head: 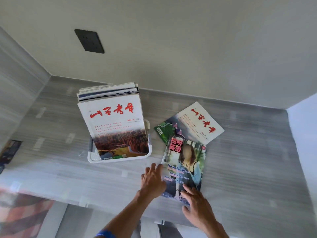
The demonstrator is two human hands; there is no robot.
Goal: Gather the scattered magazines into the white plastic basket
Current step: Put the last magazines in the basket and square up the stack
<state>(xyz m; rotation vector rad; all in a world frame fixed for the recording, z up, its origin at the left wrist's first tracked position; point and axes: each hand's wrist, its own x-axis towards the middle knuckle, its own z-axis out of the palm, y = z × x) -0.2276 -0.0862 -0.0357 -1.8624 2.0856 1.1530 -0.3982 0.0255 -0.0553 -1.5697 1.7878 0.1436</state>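
Both hands reach forward over the grey table (248, 169). The left hand (152, 182) lies flat, fingers spread, touching the left edge of the English magazine (186, 162). The right hand (197, 205) presses its fingers on the near corner of the same cover; neither hand is closed on it. This magazine overlaps a green magazine (163, 133) and a white magazine (200, 122) behind it. Left of them stands the white plastic basket (93, 158), filled with upright magazines (115, 124), near the wall. The table is bare to the right. A black socket (89, 41) is on the wall.
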